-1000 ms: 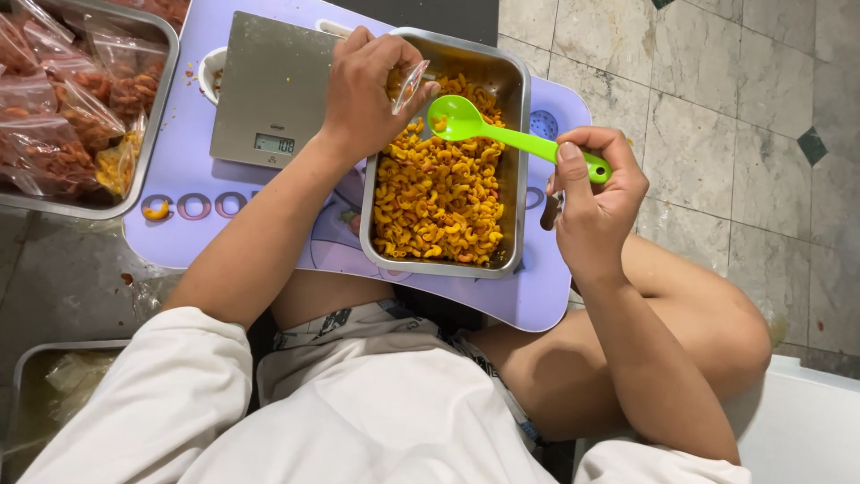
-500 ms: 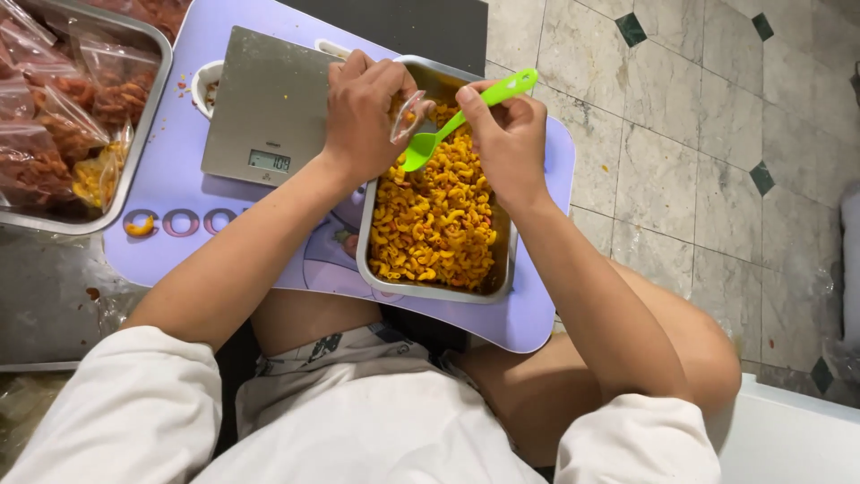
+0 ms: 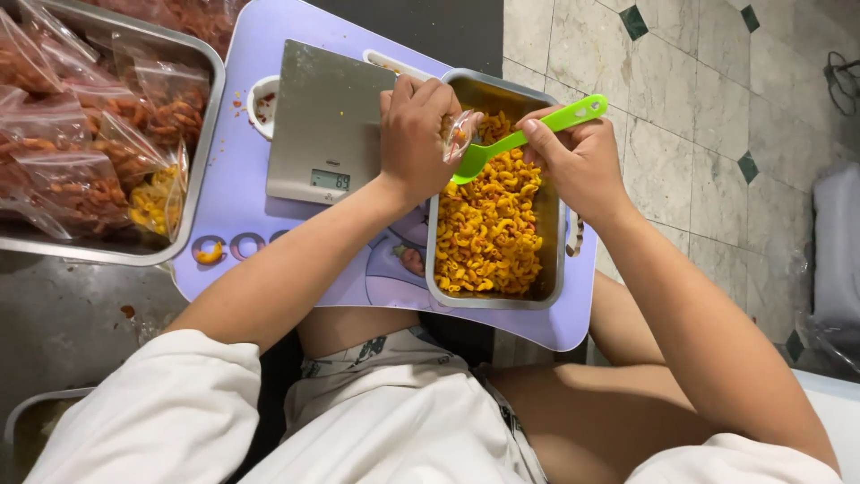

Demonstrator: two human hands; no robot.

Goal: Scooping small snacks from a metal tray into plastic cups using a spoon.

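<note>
A lavender lap desk (image 3: 269, 269) rests across my legs, carrying a steel pan of orange macaroni (image 3: 491, 242) beside a flat kitchen scale (image 3: 327, 125). To my left, a steel tray (image 3: 202, 152) holds filled bags. My left hand (image 3: 414, 134) pinches a small clear bag (image 3: 460, 134) over the pan; my right hand (image 3: 578, 161) grips a green spoon (image 3: 524, 136), its tip at the bag's mouth.

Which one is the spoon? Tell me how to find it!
Look at the purple lap table, then the metal tray of orange macaroni on it. The spoon is over the tray's far end, held by the right hand. It is the only bright green thing there.
</note>
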